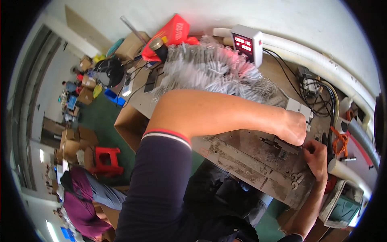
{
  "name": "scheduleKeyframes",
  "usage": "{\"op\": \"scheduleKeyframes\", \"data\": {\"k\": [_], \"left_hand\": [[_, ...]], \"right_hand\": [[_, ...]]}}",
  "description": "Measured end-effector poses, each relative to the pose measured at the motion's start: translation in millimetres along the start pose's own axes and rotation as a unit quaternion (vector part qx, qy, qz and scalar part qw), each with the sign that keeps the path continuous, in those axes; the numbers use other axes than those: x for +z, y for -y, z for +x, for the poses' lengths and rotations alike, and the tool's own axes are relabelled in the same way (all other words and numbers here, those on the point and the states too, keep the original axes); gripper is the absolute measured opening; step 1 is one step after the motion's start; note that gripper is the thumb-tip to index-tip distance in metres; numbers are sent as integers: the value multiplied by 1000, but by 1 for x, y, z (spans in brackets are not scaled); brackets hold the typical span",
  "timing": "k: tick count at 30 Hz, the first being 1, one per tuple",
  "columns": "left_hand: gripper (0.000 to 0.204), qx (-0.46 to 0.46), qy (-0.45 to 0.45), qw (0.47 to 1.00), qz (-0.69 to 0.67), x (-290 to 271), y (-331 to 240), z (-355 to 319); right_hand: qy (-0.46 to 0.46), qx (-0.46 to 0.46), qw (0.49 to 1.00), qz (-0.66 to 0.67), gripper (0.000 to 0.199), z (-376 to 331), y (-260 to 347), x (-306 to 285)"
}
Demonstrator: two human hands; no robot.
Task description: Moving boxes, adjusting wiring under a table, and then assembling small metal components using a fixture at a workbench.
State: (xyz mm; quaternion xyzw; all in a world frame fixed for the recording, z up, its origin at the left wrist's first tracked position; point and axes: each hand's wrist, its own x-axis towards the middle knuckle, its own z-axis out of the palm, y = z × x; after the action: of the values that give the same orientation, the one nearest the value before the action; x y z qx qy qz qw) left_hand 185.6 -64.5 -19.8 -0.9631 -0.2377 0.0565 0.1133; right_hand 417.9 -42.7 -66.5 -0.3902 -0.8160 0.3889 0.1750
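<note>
My left arm reaches across the workbench [250, 159], and my left hand [296, 127] is closed beside a pale metal block [297, 106]. What its fingers hold, if anything, is hidden. Just right of it, my right hand [316, 157] has its fingertips pinched together close to a metal fixture [284, 151]. Anything in that pinch is too small to make out. Behind my left forearm lies a big heap of thin, pale pieces with wire ends [213, 70], which look like small wire brushes. Open-ended wrenches [296, 182] rest near the bench's front right corner.
A counter box with red digits [246, 44] stands behind the heap. Cables and a small valve unit [309, 82] are at the right, near an orange cord [340, 141]. A red stool [108, 161] and a person in a maroon top [84, 203] are at the left.
</note>
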Motion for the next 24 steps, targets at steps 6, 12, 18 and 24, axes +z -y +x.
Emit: {"op": "scheduleKeyframes", "data": {"k": [6,12,18,24], "left_hand": [[14,47,-20,998,32,7,6,8],[16,64,-4,997,42,4,6,5],[17,44,25,998,40,4,5,9],[19,25,86,996,19,-5,6,13]], "right_hand": [[-59,-1,997,-53,8,-5,-3,-17],[-121,-15,985,-121,7,-8,-11,-29],[-115,1,969,-217,11,-5,-7,-15],[-128,22,965,-226,19,-5,8,-17]]}}
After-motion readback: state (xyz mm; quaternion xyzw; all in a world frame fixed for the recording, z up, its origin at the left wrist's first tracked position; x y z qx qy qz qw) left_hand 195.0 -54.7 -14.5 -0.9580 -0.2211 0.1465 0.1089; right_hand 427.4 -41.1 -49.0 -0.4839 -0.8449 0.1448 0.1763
